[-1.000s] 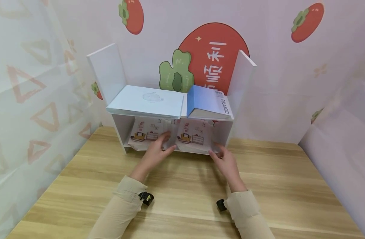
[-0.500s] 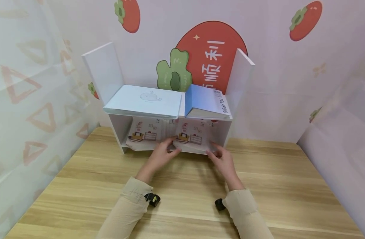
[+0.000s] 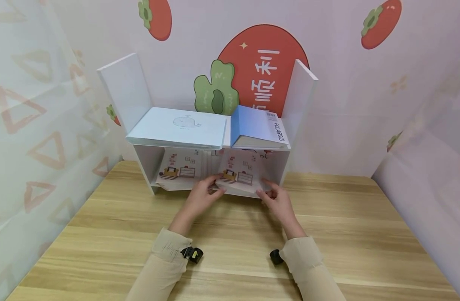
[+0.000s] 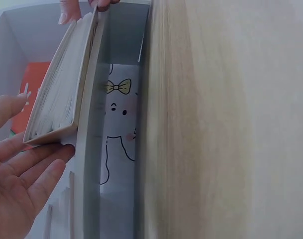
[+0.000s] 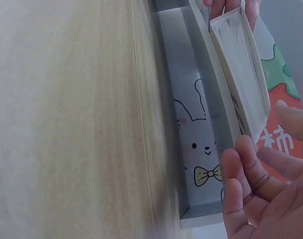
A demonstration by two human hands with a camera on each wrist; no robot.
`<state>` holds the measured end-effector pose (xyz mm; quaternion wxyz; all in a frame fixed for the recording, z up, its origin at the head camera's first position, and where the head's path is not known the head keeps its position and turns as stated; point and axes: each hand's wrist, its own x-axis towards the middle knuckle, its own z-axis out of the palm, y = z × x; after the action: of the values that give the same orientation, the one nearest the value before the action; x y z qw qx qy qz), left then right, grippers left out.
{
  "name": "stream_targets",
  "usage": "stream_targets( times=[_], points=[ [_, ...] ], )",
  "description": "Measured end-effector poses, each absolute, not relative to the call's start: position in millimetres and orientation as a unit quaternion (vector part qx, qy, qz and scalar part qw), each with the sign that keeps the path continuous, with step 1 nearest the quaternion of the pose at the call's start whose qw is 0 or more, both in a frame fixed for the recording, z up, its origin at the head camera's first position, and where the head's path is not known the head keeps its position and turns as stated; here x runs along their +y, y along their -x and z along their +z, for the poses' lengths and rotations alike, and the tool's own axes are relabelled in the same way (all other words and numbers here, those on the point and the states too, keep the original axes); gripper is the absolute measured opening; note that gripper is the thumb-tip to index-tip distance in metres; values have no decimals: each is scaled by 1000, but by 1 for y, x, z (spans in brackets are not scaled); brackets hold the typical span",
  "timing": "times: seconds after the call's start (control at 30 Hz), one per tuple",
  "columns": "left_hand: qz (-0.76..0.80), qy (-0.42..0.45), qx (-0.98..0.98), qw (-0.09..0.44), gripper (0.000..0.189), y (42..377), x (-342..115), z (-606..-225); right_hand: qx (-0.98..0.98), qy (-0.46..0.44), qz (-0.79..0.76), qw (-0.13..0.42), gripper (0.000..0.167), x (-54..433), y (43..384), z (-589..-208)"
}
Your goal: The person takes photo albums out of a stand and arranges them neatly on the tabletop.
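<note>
On the lower level of a white shelf (image 3: 142,167) lies a thick white-covered book (image 3: 239,167) printed with a small room scene. My left hand (image 3: 199,198) is at its left end; in the left wrist view, fingertips (image 4: 61,152) touch the book's lower corner while the thumb stands apart. At the opposite end is my right hand (image 3: 279,205). Its fingertips (image 5: 245,144) touch the book's corner in the right wrist view, thumb apart from the cover. Pages (image 5: 243,62) face outward between the two hands. A similar book (image 3: 181,167) leans to the left.
Above, a pale whale-drawing book (image 3: 177,125) and a blue POLAROID book (image 3: 257,125) lie on the upper board, between tall side panels. The shelf stands on a wooden table (image 3: 230,259) against a printed cloth backdrop (image 3: 339,83).
My left hand has moved right, from the space between the lower books to the left end of the right-hand one. The right hand stays at its end. The head view shifts slightly.
</note>
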<state>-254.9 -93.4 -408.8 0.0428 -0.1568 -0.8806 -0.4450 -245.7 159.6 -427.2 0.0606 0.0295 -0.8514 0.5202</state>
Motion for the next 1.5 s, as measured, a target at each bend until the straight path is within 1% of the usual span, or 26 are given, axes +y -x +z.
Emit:
stream_targets(
  times=[0.2, 0.33, 0.4, 0.5, 0.6, 0.67, 0.87, 1.0, 1.33, 1.5],
  points=[
    [-460, 133, -875, 62, 34, 250, -95, -402, -848, -20, 529, 31, 58, 160, 245, -426],
    [-484, 126, -863, 66, 28, 250, -95, -400, -845, -23, 535, 18, 61, 160, 244, -425],
    [-493, 119, -859, 64, 31, 251, -96, -401, -841, -29, 540, 11, 63, 160, 244, -425],
    [-505, 111, -854, 54, 41, 251, -97, -402, -836, -32, 548, 1, 67, 160, 243, -424],
    [-514, 102, -851, 31, 50, 252, -99, -405, -833, -31, 552, -4, 71, 161, 242, -424],
    [-516, 99, -851, 15, 53, 253, -100, -406, -833, -29, 553, -7, 74, 161, 242, -424],
    [-515, 95, -851, -37, 56, 252, -103, -408, -836, -25, 548, -12, 74, 162, 242, -425],
    [-518, 100, -848, -50, 57, 253, -104, -407, -835, -17, 549, -20, 74, 163, 244, -428],
    [-520, 123, -842, -72, 57, 252, -110, -409, -829, -12, 557, -59, 91, 164, 240, -431],
    [-541, 132, -823, -111, 60, 254, -116, -414, -829, -26, 555, -65, 94, 164, 241, -433]
  ],
)
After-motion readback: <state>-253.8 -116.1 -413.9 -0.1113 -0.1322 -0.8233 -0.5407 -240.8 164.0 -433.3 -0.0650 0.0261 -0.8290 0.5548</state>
